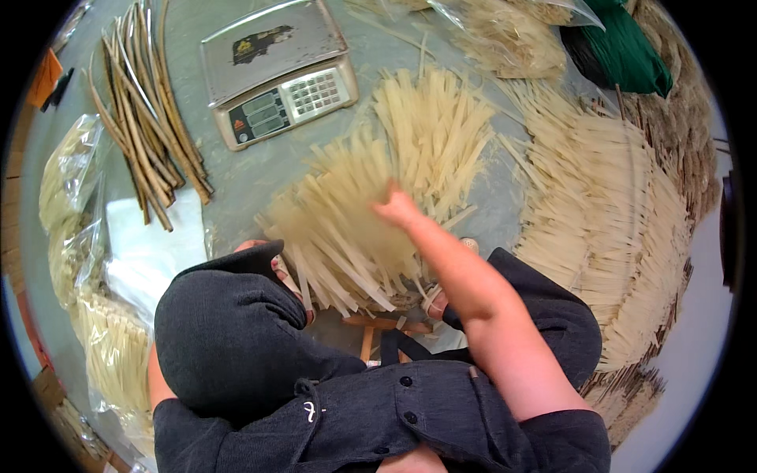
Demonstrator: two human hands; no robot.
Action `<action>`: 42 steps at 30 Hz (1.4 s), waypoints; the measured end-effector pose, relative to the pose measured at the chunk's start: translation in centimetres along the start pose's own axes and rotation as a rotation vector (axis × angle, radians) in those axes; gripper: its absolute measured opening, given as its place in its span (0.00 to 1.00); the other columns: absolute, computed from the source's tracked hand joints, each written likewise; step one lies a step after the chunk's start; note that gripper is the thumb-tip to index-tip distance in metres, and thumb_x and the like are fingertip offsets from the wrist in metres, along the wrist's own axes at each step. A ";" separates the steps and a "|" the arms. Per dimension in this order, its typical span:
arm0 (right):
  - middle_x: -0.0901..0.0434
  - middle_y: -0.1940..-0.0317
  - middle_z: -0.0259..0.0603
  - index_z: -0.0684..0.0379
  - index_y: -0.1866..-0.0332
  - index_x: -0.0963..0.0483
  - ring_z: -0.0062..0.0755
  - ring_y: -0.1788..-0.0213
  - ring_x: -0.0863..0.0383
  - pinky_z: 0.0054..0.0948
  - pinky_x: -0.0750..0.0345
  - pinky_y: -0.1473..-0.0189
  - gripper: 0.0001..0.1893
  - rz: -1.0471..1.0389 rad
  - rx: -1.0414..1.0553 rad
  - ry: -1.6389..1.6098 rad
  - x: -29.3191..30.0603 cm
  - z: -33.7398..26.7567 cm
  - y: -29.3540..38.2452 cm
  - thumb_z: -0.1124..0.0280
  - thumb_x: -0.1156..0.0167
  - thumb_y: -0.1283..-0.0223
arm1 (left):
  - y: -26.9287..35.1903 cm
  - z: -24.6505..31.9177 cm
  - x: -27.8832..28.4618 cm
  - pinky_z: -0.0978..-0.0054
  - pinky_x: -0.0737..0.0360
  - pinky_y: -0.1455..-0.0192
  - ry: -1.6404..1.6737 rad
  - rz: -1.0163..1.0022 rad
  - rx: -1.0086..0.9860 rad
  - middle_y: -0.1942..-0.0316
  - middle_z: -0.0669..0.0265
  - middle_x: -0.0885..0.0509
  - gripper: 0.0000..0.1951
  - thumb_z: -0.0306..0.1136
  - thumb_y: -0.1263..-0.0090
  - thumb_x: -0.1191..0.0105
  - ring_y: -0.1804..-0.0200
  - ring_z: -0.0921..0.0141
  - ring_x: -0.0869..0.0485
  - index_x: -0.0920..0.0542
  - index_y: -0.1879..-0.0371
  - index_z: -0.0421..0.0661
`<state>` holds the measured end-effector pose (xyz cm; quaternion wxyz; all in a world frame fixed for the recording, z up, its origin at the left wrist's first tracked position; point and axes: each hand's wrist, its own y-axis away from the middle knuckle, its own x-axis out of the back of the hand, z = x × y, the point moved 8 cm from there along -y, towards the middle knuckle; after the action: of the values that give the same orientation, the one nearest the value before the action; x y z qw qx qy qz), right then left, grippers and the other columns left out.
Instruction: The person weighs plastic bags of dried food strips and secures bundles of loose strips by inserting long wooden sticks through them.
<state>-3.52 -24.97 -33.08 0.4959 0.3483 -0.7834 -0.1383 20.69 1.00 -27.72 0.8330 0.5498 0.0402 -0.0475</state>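
Two bundles of flat, pale yellow strips lie fanned out on the floor before me. My right hand [397, 207] is at the right edge of the nearer strip bundle [343, 219], which is blurred in its middle; its thumb and a finger are spread, and whether it grips strips cannot be made out. Just beyond it lies the second strip bundle [434, 130]. My left hand [251, 243] shows only as a small patch of skin beside my raised left knee, left of the nearer bundle; its fingers are hidden.
A digital scale [278, 71] stands ahead. To its left lie long brown sticks [148, 118] over a white plastic sheet [154, 236]. Filled clear bags [71, 171] line the left side. A large heap of pale strips [597, 219] lies right, with a green bag [636, 53] behind.
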 end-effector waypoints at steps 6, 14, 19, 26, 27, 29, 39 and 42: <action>0.32 0.39 0.56 0.63 0.32 0.42 0.53 0.38 0.31 0.37 0.32 0.39 0.42 -0.347 0.054 0.127 2.8 -7.2 0.0 0.49 0.38 0.50 | -0.3 1.5 -0.7 0.71 0.26 0.54 0.034 -0.069 0.051 0.63 0.64 0.18 0.22 0.47 0.39 0.38 0.60 0.70 0.22 0.20 0.54 0.40; 0.56 0.26 0.46 0.45 0.26 0.56 0.55 0.27 0.54 0.62 0.50 0.33 0.48 0.408 0.092 0.711 9.3 -7.3 -9.7 0.49 0.38 0.50 | -1.0 2.9 -1.4 0.72 0.26 0.52 0.035 -0.143 0.099 0.60 0.63 0.19 0.23 0.47 0.39 0.38 0.58 0.70 0.23 0.20 0.53 0.41; 0.60 0.25 0.44 0.34 0.26 0.57 0.56 0.26 0.57 0.66 0.51 0.34 0.47 0.232 -0.092 0.563 10.8 -1.7 -9.5 0.51 0.36 0.51 | -1.2 3.9 -1.9 0.72 0.26 0.51 0.040 -0.162 0.106 0.59 0.63 0.19 0.24 0.47 0.39 0.38 0.57 0.69 0.23 0.21 0.52 0.41; 0.60 0.25 0.43 0.27 0.27 0.58 0.57 0.26 0.57 0.69 0.51 0.35 0.48 -0.052 0.087 0.674 6.5 3.5 -0.7 0.61 0.36 0.51 | -2.7 5.2 -2.1 0.72 0.27 0.50 0.015 -0.193 0.068 0.57 0.63 0.19 0.25 0.48 0.39 0.38 0.55 0.69 0.23 0.22 0.50 0.41; 0.60 0.25 0.43 0.27 0.27 0.58 0.57 0.26 0.57 0.70 0.51 0.35 0.48 -0.130 0.089 0.680 6.7 3.4 0.2 0.62 0.37 0.50 | -3.2 5.4 -2.3 0.72 0.27 0.50 0.008 -0.208 0.061 0.57 0.63 0.19 0.25 0.48 0.39 0.38 0.55 0.69 0.23 0.22 0.50 0.41; 0.48 0.29 0.47 0.33 0.32 0.41 0.51 0.29 0.45 0.63 0.44 0.37 0.37 0.016 0.301 0.597 7.6 1.2 3.2 0.65 0.37 0.51 | -2.6 5.2 -2.7 0.72 0.27 0.50 0.003 -0.205 0.077 0.56 0.63 0.20 0.25 0.48 0.39 0.38 0.54 0.69 0.23 0.22 0.50 0.41; 0.43 0.33 0.63 0.74 0.33 0.46 0.51 0.31 0.40 0.37 0.42 0.31 0.58 0.558 -0.372 -0.173 23.0 18.7 -8.5 0.36 0.33 0.61 | -3.1 6.3 -3.8 0.72 0.27 0.48 -0.012 -0.238 0.118 0.53 0.62 0.20 0.27 0.48 0.39 0.37 0.52 0.68 0.24 0.23 0.48 0.42; 0.46 0.32 0.63 0.74 0.31 0.51 0.51 0.29 0.44 0.37 0.44 0.29 0.65 0.373 -0.374 -0.327 19.5 18.6 -9.9 0.30 0.35 0.66 | -3.2 6.6 -3.9 0.72 0.27 0.48 -0.010 -0.244 0.132 0.53 0.62 0.21 0.27 0.48 0.39 0.37 0.51 0.68 0.24 0.23 0.47 0.42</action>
<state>-20.85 -47.76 -34.12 0.4354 0.0742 -0.8643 -0.2407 16.56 -6.17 -27.63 0.7833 0.5941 0.0995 -0.1537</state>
